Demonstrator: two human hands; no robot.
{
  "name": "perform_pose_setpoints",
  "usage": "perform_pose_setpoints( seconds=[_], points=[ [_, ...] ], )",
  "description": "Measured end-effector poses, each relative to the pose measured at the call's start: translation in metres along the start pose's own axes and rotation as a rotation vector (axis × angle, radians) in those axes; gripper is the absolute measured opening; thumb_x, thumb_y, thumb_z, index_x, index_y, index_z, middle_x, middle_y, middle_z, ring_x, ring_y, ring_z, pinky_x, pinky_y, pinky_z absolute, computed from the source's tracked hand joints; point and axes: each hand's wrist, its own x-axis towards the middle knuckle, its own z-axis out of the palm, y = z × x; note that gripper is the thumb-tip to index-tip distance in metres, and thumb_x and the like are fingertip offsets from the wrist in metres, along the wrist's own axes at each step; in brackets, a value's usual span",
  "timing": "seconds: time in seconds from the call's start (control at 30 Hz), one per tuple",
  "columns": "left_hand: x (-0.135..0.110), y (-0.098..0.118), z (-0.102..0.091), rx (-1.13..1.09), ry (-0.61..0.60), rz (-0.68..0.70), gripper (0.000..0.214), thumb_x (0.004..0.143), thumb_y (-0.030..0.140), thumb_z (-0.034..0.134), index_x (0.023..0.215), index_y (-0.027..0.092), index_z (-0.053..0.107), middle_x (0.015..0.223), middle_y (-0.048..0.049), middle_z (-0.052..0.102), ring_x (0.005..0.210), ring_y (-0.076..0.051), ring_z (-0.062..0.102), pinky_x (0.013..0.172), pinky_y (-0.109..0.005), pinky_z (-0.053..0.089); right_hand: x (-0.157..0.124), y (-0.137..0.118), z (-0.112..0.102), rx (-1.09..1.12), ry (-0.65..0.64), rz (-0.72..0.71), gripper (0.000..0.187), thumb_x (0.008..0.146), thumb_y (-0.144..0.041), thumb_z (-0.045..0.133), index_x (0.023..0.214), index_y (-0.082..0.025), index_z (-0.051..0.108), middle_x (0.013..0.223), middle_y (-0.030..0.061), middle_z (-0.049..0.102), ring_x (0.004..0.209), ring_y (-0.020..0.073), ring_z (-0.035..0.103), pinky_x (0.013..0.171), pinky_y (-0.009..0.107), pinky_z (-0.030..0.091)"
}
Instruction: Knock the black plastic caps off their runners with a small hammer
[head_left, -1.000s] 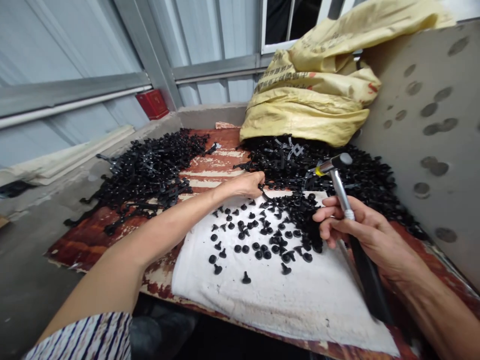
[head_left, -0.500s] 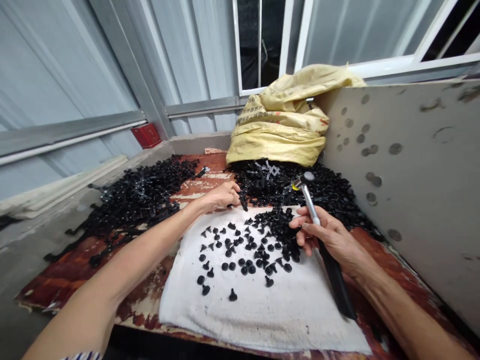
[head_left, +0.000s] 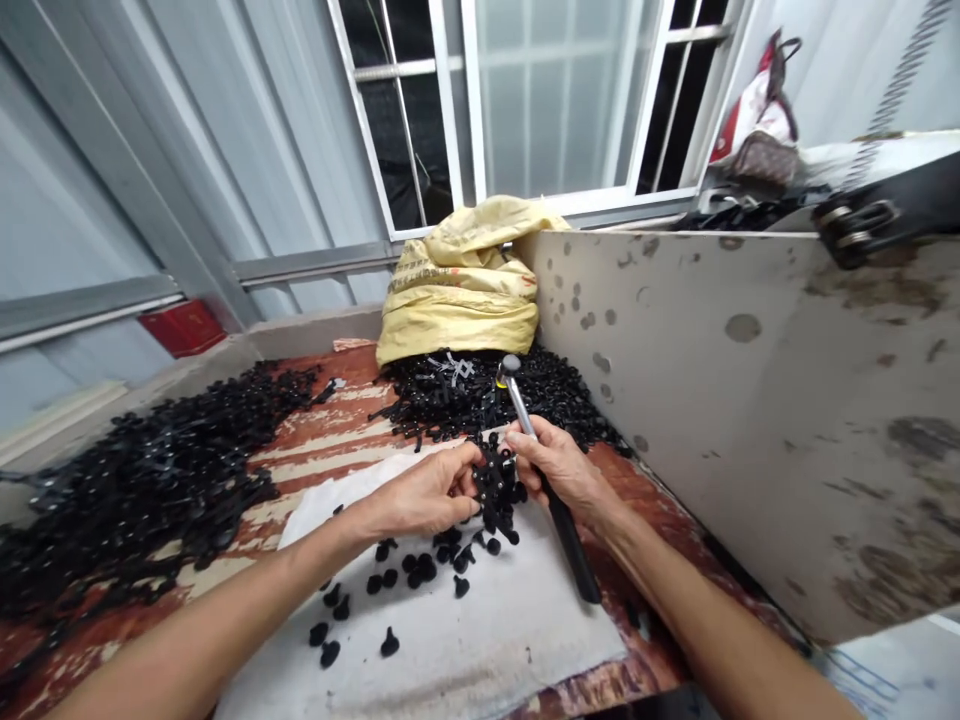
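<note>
Head view: your left hand (head_left: 416, 497) and right hand (head_left: 561, 465) nearly meet above the towel (head_left: 510, 620).
Left grip: fingers half curled against the black plastic studs (head_left: 495, 490); you cannot tell if they hold any.
Right grip: closed around the hammer (head_left: 519, 405) handle.
Studs: bunched between your hands, others scattered on the towel.

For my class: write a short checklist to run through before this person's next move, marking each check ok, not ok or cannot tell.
1. The right hand is closed around the hammer: ok.
2. The hammer head is apart from the left hand: ok.
3. The left hand has a firm hold on the cluster of black plastic pieces: cannot tell, the fingers hide it.
4. The loose black studs lie on the white towel: ok.
</note>
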Motion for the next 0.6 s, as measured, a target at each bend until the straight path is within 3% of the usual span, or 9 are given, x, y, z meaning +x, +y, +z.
perform_pose_setpoints(
  seconds=[0.1,0.23,0.37,0.47,0.6],
  points=[
    [0.000,0.005,0.003,0.009,-0.016,-0.003,0.027,0.068,0.016,0.057,0.094,0.017,0.053,0.069,0.0062,0.048,0.059,-0.009,0.043,0.053,-0.022,0.033,-0.002,-0.003,0.001,-0.001,-0.023,-0.001,0.034,0.070,-0.049,0.071,0.081,-0.021,0.053,0.042,-0.0118,0.044,0.032,0.0050,0.033,0.028,0.015,0.028],
    [-0.001,0.007,0.009,-0.142,-0.047,-0.004,0.026,0.066,0.020,0.059,0.091,0.018,0.054,0.065,0.0072,0.047,0.056,-0.008,0.041,0.052,-0.022,0.032,-0.005,-0.005,0.006,-0.009,-0.027,-0.006,0.028,0.066,-0.038,0.069,0.080,-0.022,0.051,0.042,-0.0128,0.043,0.031,0.0052,0.031,0.028,0.015,0.029],
    [-0.001,0.018,0.011,-0.262,-0.071,-0.077,0.027,0.064,0.025,0.062,0.089,0.017,0.055,0.070,0.0024,0.058,0.059,-0.010,0.052,0.056,-0.024,0.039,-0.005,-0.005,0.010,-0.014,-0.017,-0.029,0.024,0.065,-0.036,0.063,0.079,-0.023,0.049,0.040,-0.0133,0.041,0.030,0.0054,0.030,0.028,0.016,0.029],
    [0.003,0.032,0.011,-0.261,-0.034,-0.118,0.026,0.066,0.034,0.066,0.082,0.015,0.057,0.076,-0.0020,0.064,0.059,-0.011,0.058,0.054,-0.023,0.038,-0.004,-0.005,0.010,-0.002,-0.009,-0.049,0.021,0.066,-0.036,0.062,0.079,-0.023,0.051,0.040,-0.0125,0.041,0.030,0.0063,0.032,0.029,0.017,0.028],
    [0.009,0.044,0.016,-0.309,0.071,-0.201,0.030,0.071,0.042,0.067,0.070,0.015,0.053,0.069,-0.0020,0.065,0.051,-0.009,0.055,0.050,-0.022,0.040,-0.006,-0.006,0.007,0.033,-0.032,-0.028,0.025,0.068,-0.042,0.064,0.080,-0.022,0.056,0.038,-0.0107,0.042,0.030,0.0073,0.034,0.028,0.019,0.027]
  ],
)
